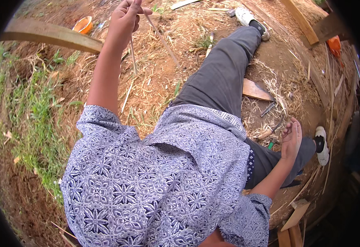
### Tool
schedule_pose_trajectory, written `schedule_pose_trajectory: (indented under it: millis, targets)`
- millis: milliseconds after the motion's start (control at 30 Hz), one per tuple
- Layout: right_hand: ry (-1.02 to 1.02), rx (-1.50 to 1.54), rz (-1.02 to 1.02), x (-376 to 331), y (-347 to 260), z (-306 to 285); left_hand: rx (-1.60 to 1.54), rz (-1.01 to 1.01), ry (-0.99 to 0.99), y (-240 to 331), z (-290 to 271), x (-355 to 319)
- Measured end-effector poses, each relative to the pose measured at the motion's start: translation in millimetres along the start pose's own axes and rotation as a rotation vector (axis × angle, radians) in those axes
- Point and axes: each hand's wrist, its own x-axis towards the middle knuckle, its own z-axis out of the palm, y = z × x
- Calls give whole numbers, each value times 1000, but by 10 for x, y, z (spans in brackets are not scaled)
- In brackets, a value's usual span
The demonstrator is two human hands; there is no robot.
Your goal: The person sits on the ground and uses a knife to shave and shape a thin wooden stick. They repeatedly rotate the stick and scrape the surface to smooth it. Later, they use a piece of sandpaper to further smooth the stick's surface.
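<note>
Two thin, pale strips (162, 41), or perhaps one folded length, since the join is hidden in the grip, dangle above straw-strewn soil from the left hand (125, 16) of a person at an outdoor work site, thumb and fingers pinched closed on their upper ends. The strips splay apart as they drop, with shavings-littered ground (147, 96) below them and open room between the left forearm and the dark trousers (217, 68). The right hand (292, 140), seen beside the right knee, is loosely curled with its fingers together, nothing visible in its grasp. Near it on the ground lie a wooden-handled blade (267, 133), a green-handled tool (272, 143), a short metal piece (267, 109) and a flat, tapering wooden offcut (256, 90), partly behind the trouser leg. A blue-and-white shirt (122, 185), printed with flowers and stars, fills the lower middle of the scene. Two white shoes (322, 146) stand well apart. To the left, a timber beam (52, 35) runs up to the forearm and hems in that side; beyond it sits an orange, bowl-shaped object (83, 25), and grass (35, 119) spreads below. Upright timbers (300, 20) edge the upper right beside an orange item (334, 45), and cut boards (296, 216) crowd the lower right corner.
</note>
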Motion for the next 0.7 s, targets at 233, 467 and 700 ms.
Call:
schedule_pose_trajectory:
  millis: [233,467,700]
  targets:
    - [59,-16,251,512,923,-494,965,-469,155,-1188,-1636,-1049]
    - [144,-200,401,590,1208,-776,940,-833,107,-1913,-2096,-1638]
    - [178,-221,430,401,1218,-906,940,-767,87,-2194,-2091,-1424]
